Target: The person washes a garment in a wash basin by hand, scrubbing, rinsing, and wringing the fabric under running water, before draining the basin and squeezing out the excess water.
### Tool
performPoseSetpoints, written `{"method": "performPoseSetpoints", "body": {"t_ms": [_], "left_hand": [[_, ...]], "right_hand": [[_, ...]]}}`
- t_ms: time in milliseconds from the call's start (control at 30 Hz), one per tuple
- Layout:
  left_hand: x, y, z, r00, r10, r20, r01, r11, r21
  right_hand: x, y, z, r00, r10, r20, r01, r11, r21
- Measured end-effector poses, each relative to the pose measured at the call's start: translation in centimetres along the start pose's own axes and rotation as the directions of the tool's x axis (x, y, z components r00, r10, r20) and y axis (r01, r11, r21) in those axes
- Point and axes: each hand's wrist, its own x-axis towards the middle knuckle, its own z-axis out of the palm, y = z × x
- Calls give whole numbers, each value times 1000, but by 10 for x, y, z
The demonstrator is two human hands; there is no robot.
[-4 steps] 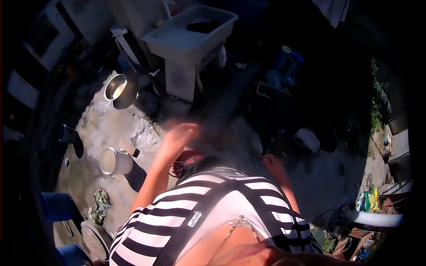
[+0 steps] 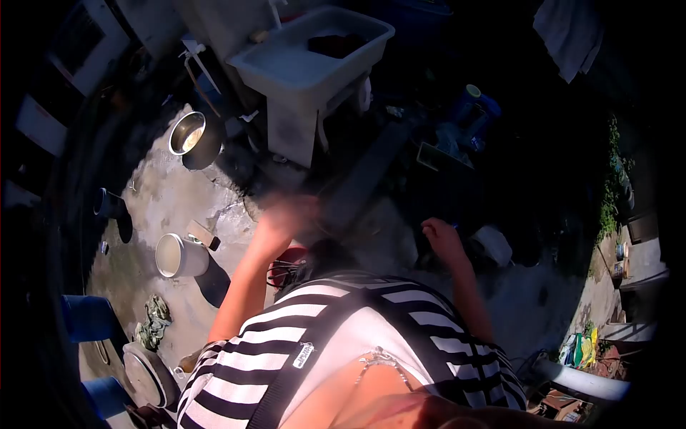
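Container, red [image 2: 294, 254], nearer left hand [image 2: 284, 216] than right hand [image 2: 444, 242]; left too blurred to tell, right loosely curled, grip unclear.

This is an outdoor yard, with hard sunlight and deep shadow lying across a worn, patchy concrete floor [image 2: 229, 193]. A large basin sink [image 2: 286, 61] on a solid pedestal stands by a wall, with dark cloth [image 2: 336, 46] in it — a place for washing, by the look of it — and a metal bowl [image 2: 187, 134], a pale bucket [image 2: 181, 257] and blue tubs [image 2: 87, 318] sit about the ground. Green plants [image 2: 609, 193] grow along the far right edge — beside a strip of sunlit ground.
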Motion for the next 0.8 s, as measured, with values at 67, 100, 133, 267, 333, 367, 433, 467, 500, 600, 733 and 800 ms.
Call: {"method": "performPoseSetpoints", "body": {"t_ms": [67, 100, 133, 267, 333, 367, 433, 467, 500, 600, 733, 800], "left_hand": [[38, 6, -19, 996, -65, -53, 64, 998, -23], [61, 1, -27, 993, -59, -103, 56, 998, -28], [82, -9, -34, 987, -79, -143, 71, 996, -55], [181, -49, -60, 917, -322, -233, 269, 934, -235], [255, -73, -87, 911, -308, -273, 258, 944, -203], [296, -85, -101, 924, -270, -271, 221, 955, -196], [384, -103, -124, 907, -284, -312, 222, 950, -219], [432, -105, -138, 903, -278, -326, 212, 951, -224], [475, -107, -149, 896, -288, -337, 217, 948, -234], [572, -126, -173, 893, -354, -278, 272, 916, -295], [660, -174, -187, 865, -440, -240, 348, 872, -345], [679, -192, -198, 841, -468, -273, 378, 868, -321]], "right_hand": [[86, -14, 7, 992, -124, 9, 124, 992, 0], [130, -25, 0, 987, -157, 37, 156, 987, 28], [168, -35, -7, 981, -183, 69, 180, 982, 54], [295, -51, -27, 934, -302, 191, 281, 951, 132], [372, -55, -37, 919, -304, 249, 290, 952, 94], [409, -57, -43, 912, -299, 281, 291, 954, 72], [485, -57, -55, 917, -264, 299, 260, 964, 52], [524, -60, -63, 919, -246, 309, 245, 969, 42], [562, -65, -69, 919, -261, 296, 269, 963, 17], [658, -86, -71, 912, -288, 291, 304, 953, -10], [773, -118, -77, 888, -320, 331, 326, 945, 37], [829, -127, -66, 851, -383, 360, 348, 924, 161]]}}
